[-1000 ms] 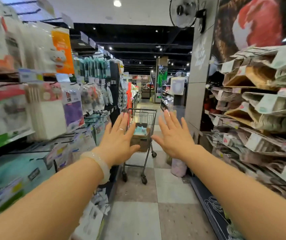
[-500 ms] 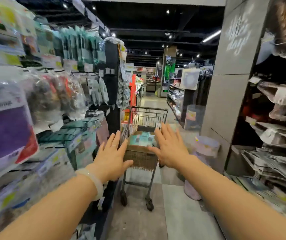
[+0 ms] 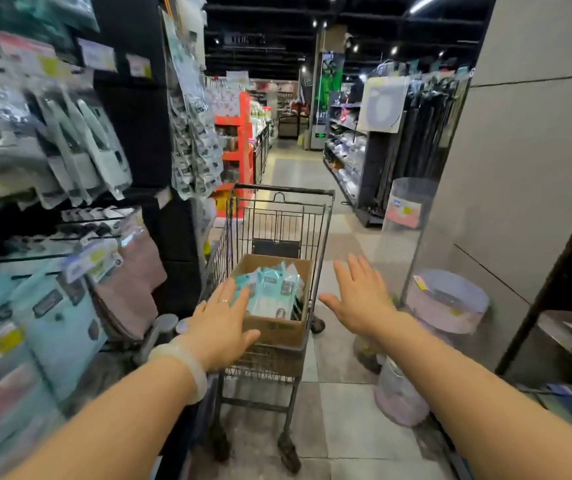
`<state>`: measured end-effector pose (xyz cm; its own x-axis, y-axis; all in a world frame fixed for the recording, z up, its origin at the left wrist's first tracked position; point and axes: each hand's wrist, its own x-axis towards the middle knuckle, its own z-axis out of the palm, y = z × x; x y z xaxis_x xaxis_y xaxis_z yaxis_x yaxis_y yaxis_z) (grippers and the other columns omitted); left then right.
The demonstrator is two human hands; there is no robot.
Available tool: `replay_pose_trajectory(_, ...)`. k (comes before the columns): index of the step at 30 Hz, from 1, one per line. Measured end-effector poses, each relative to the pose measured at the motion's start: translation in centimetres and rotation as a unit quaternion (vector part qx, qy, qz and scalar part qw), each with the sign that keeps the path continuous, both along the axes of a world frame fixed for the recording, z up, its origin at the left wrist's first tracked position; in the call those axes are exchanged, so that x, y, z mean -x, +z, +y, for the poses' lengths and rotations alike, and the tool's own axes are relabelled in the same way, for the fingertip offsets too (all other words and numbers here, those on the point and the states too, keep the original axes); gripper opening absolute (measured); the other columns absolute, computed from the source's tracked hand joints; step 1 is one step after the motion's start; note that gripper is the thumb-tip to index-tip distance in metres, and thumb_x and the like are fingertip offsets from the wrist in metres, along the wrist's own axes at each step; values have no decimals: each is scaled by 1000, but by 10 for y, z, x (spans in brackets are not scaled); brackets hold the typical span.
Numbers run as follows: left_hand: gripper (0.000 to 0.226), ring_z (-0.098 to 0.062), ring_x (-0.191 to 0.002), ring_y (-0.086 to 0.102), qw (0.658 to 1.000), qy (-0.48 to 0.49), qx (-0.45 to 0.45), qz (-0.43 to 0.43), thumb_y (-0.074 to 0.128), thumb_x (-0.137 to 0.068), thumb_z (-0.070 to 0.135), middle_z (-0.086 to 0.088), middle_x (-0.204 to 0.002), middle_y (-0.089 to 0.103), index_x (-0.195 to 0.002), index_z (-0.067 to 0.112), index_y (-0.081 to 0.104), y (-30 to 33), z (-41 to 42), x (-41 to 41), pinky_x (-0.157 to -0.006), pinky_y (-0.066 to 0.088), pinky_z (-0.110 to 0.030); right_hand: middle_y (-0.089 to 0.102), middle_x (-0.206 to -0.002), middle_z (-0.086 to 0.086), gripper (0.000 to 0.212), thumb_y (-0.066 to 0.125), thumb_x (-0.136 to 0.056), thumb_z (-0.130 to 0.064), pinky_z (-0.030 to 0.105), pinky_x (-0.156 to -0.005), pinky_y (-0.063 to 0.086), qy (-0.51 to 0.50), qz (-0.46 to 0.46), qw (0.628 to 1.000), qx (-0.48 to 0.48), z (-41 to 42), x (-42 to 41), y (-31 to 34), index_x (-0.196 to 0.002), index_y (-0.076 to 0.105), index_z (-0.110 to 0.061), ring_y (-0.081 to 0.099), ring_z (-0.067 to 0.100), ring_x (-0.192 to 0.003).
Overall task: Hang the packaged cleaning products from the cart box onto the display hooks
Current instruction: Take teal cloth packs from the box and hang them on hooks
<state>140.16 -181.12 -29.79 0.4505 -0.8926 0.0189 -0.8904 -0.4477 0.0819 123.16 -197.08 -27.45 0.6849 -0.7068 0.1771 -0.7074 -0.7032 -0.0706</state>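
- Teal packets (image 3: 270, 292): lying in the cardboard box (image 3: 277, 329), which sits in your cart (image 3: 279, 237), at 12 o'clock.
- Your left hand (image 3: 220, 327): fingers straight, holding nothing, over the box's near left corner.
- Your right hand (image 3: 359, 299): fingers spread, empty, at 3 o'clock of the cart.
- Display hooks (image 3: 80, 233): at 9 o'clock, carrying hung packs.

Shop aisle: shopping cart (image 3: 277, 230), packaged goods on display hooks (image 3: 80, 147), stocked shelves (image 3: 347, 147).
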Motion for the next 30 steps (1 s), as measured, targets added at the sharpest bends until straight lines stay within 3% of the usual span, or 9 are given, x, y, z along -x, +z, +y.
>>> replay_pose_trajectory(12, 81, -25, -148, -7, 992, 27, -83, 93, 42, -93, 52, -7, -161, -7, -152, 17, -2, -87, -207, -184, -119, 13, -42, -8, -158, 11, 79, 41, -91, -53, 44, -118, 3, 60, 97, 984, -139, -205, -217, -115, -150, 1, -18, -8, 29, -145)
replay_pose_trajectory(15, 84, -26, -148, -1, 986, 30, -112, 117, 45, -91, 52, -9, -161, -3, -152, 15, 0, -120, -258, -228, -119, 14, -39, -7, -158, 11, 82, 46, -90, -50, 41, -117, 7, 32, 91, 980, -174, -246, -253, -149, -150, -1, -20, -5, 28, -146)
replay_pose_trajectory(19, 90, -26, -148, 3, 972, 22, -162, 167, 48, -89, 54, -12, -160, 1, -151, 12, -1, -182, -318, -264, -119, 14, -37, 13, -155, 12, 80, 57, -86, -41, 36, -113, 25, -27, 28, 963, -265, -286, -292, -191, -147, 11, -17, 18, 29, -141)
replay_pose_trajectory(22, 96, -26, -148, 4, 954, 30, -188, 233, 53, -86, 53, -10, -160, -1, -151, 10, -3, -223, -352, -278, -118, 15, -37, 6, -157, 9, 93, 62, -84, -39, 40, -112, 27, -73, 25, 936, -343, -307, -310, -226, -149, -2, -17, 18, 29, -142)
replay_pose_trajectory(25, 94, -26, -139, 30, 923, 58, -170, 340, 65, -79, 49, -10, -153, 28, -147, 9, 13, -250, -374, -283, -112, 30, -37, 7, -157, 7, 108, 71, -78, -30, 40, -110, 31, -130, -30, 900, -415, -320, -319, -260, -148, -10, -19, 21, 29, -141)
replay_pose_trajectory(27, 75, -22, -120, 51, 900, 84, -131, 407, 73, -72, 45, -1, -131, 53, -131, 19, 34, -265, -380, -286, -98, 42, -32, 14, -155, 8, 115, 77, -72, -21, 39, -110, 32, -175, -88, 875, -444, -321, -322, -278, -148, -8, -15, 25, 27, -139)
replay_pose_trajectory(30, 59, -13, -101, 57, 858, 136, -95, 485, 77, -70, 34, 9, -109, 57, -116, 27, 40, -277, -386, -284, -81, 42, -22, 32, -146, 11, 115, 83, -61, -13, 43, -108, 36, -243, -188, 836, -454, -322, -324, -299, -146, 6, -12, 31, 25, -135)
